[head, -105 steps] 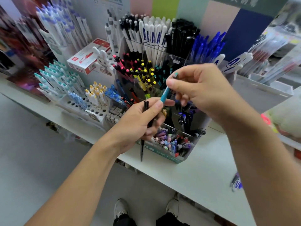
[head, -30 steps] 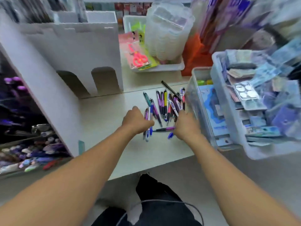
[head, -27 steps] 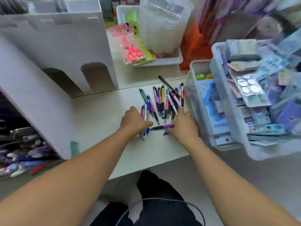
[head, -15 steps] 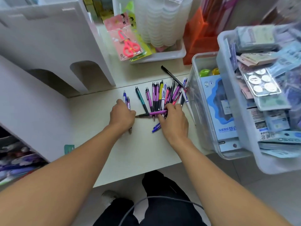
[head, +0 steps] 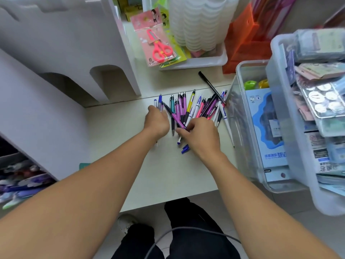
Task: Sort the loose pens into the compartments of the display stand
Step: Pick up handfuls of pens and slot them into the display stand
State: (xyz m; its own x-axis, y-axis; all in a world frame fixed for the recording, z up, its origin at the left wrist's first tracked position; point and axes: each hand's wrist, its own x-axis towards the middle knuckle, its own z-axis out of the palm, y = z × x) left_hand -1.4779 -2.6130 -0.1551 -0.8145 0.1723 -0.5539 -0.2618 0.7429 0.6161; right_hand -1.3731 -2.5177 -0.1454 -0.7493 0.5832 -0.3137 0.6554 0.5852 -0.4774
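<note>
Loose pens (head: 194,107) fanned near the surface's (head: 115,139) far edge: light, stiff, smooth, apt to roll. Best pinched mid-barrel. Left hand (head: 157,122) curled round blue pens (head: 158,104); right hand (head: 201,136) pinching a purple pen (head: 176,119).

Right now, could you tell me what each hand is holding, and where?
Left hand grips blue pens mid-barrel; right hand pinches a purple pen near its lower end.

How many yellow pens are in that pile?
1. The single yellow-barrelled pen with a black grip lies upright in the middle of the loose pen pile, between purple and white pens. Others could be hidden under the hands.
</note>
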